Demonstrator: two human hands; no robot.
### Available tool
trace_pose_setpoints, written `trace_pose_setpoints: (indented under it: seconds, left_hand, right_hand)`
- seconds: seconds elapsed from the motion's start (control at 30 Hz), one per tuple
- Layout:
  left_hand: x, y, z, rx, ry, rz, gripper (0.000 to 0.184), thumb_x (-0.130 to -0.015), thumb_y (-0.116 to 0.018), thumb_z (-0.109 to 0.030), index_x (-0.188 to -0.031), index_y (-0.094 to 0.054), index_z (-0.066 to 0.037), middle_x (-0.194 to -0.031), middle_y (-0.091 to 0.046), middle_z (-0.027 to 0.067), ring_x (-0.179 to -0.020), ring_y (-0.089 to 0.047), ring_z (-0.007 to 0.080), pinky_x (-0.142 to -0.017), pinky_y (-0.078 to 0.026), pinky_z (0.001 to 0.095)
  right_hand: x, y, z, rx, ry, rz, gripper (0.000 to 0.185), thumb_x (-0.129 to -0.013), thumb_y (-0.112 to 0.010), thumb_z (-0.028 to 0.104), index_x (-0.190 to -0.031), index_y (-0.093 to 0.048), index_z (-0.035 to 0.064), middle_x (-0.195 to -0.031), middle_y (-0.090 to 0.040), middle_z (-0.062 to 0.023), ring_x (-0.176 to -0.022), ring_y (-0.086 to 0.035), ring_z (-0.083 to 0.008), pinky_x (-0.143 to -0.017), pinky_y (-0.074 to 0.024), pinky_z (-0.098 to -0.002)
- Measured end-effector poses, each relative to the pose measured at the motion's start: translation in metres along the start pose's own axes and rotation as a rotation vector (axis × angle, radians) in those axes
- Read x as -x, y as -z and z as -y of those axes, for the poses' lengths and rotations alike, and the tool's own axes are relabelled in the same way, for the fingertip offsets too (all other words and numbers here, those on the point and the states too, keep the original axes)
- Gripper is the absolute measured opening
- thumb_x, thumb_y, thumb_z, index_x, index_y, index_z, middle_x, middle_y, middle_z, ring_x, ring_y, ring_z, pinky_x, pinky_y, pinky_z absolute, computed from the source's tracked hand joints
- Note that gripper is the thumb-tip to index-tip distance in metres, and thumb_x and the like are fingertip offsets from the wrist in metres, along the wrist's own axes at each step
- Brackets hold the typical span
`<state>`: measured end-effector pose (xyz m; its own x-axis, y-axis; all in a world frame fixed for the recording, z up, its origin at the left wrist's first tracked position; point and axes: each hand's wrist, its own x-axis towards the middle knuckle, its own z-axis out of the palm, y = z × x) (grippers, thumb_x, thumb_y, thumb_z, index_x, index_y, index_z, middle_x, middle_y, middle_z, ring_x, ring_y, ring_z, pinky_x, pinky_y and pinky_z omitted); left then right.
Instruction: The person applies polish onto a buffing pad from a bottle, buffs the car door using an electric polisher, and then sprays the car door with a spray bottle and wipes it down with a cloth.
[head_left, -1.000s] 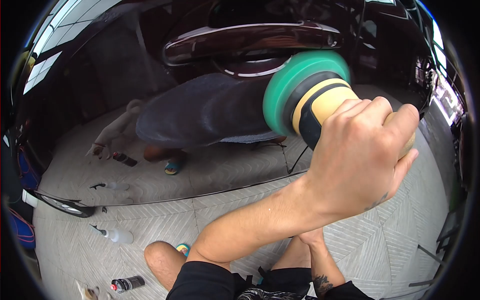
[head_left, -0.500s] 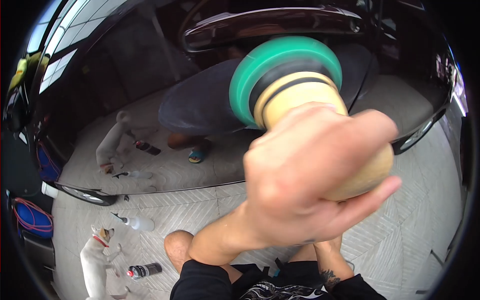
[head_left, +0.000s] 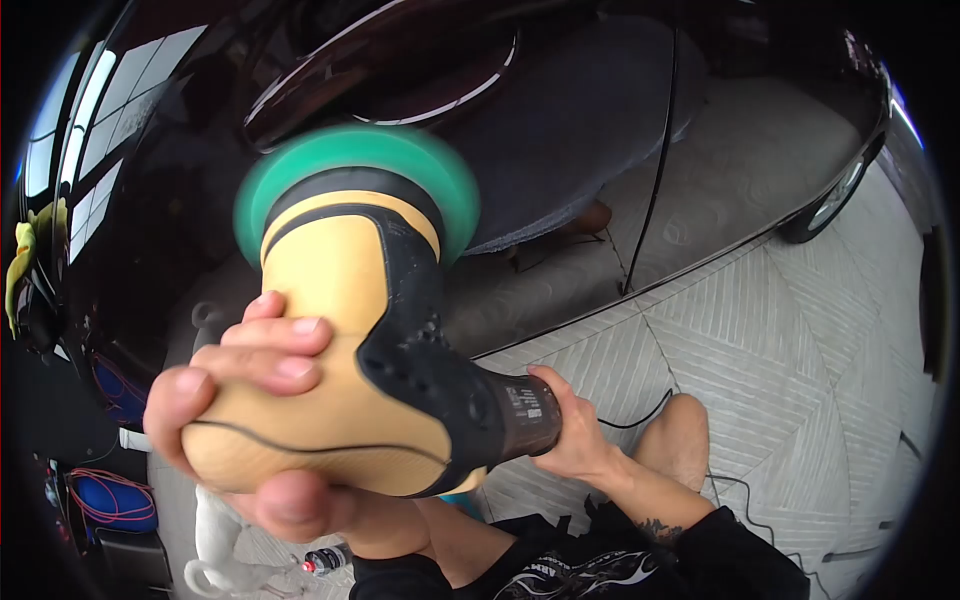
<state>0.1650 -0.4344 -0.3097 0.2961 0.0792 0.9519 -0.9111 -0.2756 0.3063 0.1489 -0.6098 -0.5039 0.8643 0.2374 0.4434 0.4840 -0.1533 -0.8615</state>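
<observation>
My left hand (head_left: 270, 400) is wrapped round the rounded head of a yellow and black polisher (head_left: 330, 270). The green pad (head_left: 360, 145), blurred at its edge, lies against the dark car door (head_left: 560, 130), just below the door handle (head_left: 320, 70). With my right hand (head_left: 575, 430) I grip the dark rear end of the polisher, low and to the right. Both hands are closed on the tool.
A white dog (head_left: 215, 530) and a bottle with a red cap (head_left: 328, 560) are at the lower left. Nearby is a blue container with a red hose (head_left: 115, 500). A black cable (head_left: 650, 415) runs over the tiled floor (head_left: 780, 380). A wheel (head_left: 825, 205) stands at right.
The polisher and my left hand have moved left along the door. My view has turned, and my right hand now shows on the tool's rear end. The spray bottle is no longer visible.
</observation>
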Motion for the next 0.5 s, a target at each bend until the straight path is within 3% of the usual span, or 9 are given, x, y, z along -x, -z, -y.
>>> trace_pose_setpoints:
  seconds: [0.13, 0.2, 0.5]
  left_hand:
    - [0.003, 0.005, -0.005, 0.047, 0.040, -0.125, 0.053, -0.093, -0.046, -0.044, -0.126, -0.042, -0.003, -0.092, -0.058, 0.0124, -0.095, -0.061, 0.0302, -0.108, -0.038, 0.0517]
    - [0.001, 0.020, -0.001, 0.024, 0.001, -0.182, 0.060, -0.092, -0.047, -0.051, -0.125, -0.042, -0.002, -0.086, -0.057, 0.0124, -0.087, -0.062, 0.0289, -0.103, -0.041, 0.0494]
    - [0.030, 0.035, 0.006, 0.013, 0.022, -0.227, 0.055, -0.088, -0.056, -0.045, -0.119, -0.042, -0.002, -0.082, -0.058, 0.0140, -0.083, -0.061, 0.0302, -0.100, -0.042, 0.0519]
  right_hand:
    - [-0.006, -0.016, 0.002, -0.004, 0.075, -0.007, 0.080, -0.064, -0.077, 0.003, -0.134, -0.039, 0.0000, -0.093, -0.066, -0.0210, -0.081, -0.068, -0.0373, -0.070, -0.0548, -0.0413]
    - [-0.006, -0.023, 0.001, 0.013, 0.083, -0.015, 0.080, -0.064, -0.077, 0.005, -0.134, -0.039, -0.0007, -0.088, -0.066, -0.0204, -0.078, -0.067, -0.0357, -0.068, -0.0541, -0.0416]
    - [-0.003, -0.025, -0.018, 0.045, 0.137, -0.024, 0.079, -0.063, -0.076, 0.004, -0.133, -0.041, 0.0002, -0.085, -0.065, -0.0201, -0.075, -0.066, -0.0361, -0.067, -0.0522, -0.0424]
